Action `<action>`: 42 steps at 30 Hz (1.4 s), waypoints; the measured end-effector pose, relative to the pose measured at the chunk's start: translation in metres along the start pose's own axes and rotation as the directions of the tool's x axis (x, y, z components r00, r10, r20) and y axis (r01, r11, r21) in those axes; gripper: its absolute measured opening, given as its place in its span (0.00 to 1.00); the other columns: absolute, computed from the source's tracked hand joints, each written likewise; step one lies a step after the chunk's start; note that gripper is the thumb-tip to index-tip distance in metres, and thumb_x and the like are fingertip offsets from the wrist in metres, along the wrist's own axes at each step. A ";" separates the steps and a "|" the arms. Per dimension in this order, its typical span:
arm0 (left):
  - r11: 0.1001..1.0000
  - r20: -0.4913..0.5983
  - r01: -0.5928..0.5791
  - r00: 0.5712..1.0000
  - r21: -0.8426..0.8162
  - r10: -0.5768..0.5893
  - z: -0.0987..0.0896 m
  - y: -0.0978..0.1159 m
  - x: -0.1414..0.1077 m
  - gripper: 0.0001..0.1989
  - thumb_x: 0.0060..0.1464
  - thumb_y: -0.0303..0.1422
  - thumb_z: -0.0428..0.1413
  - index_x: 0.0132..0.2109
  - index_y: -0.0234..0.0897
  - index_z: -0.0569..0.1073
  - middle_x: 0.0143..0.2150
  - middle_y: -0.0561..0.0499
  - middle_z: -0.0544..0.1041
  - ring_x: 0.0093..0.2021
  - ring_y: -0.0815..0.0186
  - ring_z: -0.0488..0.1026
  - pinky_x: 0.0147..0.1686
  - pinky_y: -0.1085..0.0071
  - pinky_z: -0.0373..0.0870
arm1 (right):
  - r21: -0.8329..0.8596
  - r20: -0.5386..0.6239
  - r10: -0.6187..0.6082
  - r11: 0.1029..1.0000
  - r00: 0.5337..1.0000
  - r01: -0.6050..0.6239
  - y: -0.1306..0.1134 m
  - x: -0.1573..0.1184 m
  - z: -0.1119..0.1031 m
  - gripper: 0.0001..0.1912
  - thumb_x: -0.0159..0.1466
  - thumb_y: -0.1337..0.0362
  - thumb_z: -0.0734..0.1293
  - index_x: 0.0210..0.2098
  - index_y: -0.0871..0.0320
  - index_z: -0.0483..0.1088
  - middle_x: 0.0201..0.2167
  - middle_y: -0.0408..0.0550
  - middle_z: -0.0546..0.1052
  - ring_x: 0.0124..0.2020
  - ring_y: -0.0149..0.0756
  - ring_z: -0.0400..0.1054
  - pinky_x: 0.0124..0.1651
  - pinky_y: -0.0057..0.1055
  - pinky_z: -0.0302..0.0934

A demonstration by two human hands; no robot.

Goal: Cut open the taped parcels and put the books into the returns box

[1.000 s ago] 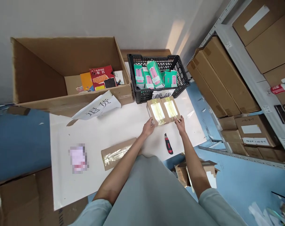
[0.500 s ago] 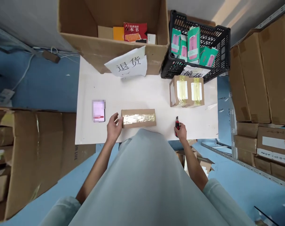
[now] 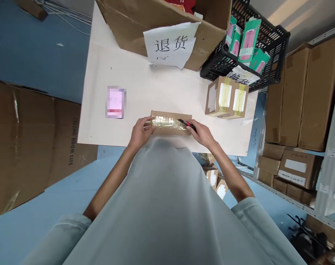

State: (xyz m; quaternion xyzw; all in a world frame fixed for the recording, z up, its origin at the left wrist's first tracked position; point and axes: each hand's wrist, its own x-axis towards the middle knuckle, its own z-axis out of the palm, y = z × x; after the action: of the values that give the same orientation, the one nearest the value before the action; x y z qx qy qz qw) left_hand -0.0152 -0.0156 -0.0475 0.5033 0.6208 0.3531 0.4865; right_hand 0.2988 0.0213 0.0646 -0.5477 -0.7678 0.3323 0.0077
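A long, low cardboard box with shiny clear tape along its top lies near the front edge of the table. My left hand grips its left end, fingers on the far side of that end and thumb nearer me. In my right hand is a red and black utility knife. Its tip points left, over the tape at the right half of the box; whether the blade touches the tape I cannot tell.
A phone with a blurred screen lies at left. Two taped cartons stand at right, before a black crate of green boxes. A big open carton with a paper sign stands at the back. Shelves with boxes flank the right.
My right hand has brought the utility knife leftward from the bare table to above the box. The left hand has closed more around the box's left end. The whole view has shifted and tilted.
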 end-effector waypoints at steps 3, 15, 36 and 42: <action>0.997 0.045 0.046 0.998 -0.064 -0.043 -0.005 -0.008 0.005 0.23 0.58 0.40 0.66 0.60 0.43 0.80 0.62 0.44 0.77 0.54 0.56 0.82 0.55 0.55 0.85 | -0.262 0.192 -0.020 0.962 0.981 0.071 -0.047 0.019 -0.007 0.25 0.84 0.53 0.52 0.72 0.51 0.68 0.63 0.54 0.81 0.58 0.47 0.77 0.50 0.34 0.66; 0.969 0.074 0.117 0.992 -0.216 -0.104 -0.003 -0.014 0.011 0.22 0.58 0.34 0.65 0.60 0.44 0.80 0.63 0.44 0.75 0.55 0.57 0.82 0.56 0.56 0.85 | -0.630 0.459 0.118 0.742 0.881 0.229 -0.118 0.077 0.012 0.29 0.80 0.70 0.54 0.78 0.51 0.58 0.62 0.60 0.78 0.55 0.48 0.77 0.47 0.36 0.68; 0.965 0.075 0.134 0.990 -0.225 -0.120 -0.003 -0.008 0.010 0.22 0.57 0.30 0.63 0.59 0.45 0.81 0.60 0.46 0.75 0.51 0.62 0.81 0.56 0.59 0.85 | -0.700 0.500 0.127 0.642 0.856 0.314 -0.148 0.084 0.017 0.29 0.77 0.76 0.50 0.73 0.61 0.61 0.58 0.68 0.77 0.53 0.49 0.75 0.46 0.39 0.68; 0.971 0.068 0.148 0.988 -0.188 -0.137 -0.006 -0.004 0.009 0.21 0.58 0.35 0.64 0.59 0.45 0.81 0.61 0.46 0.75 0.54 0.58 0.81 0.56 0.57 0.85 | -0.717 0.469 0.217 0.660 0.856 0.225 -0.105 0.066 0.000 0.26 0.77 0.76 0.51 0.70 0.64 0.65 0.58 0.71 0.78 0.54 0.52 0.76 0.46 0.39 0.67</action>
State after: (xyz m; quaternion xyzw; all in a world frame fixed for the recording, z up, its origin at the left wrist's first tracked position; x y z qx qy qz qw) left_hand -0.0223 -0.0078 -0.0522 0.4175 0.6048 0.3618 0.5736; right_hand 0.1846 0.0588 0.0961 -0.3890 -0.8089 0.1197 -0.4243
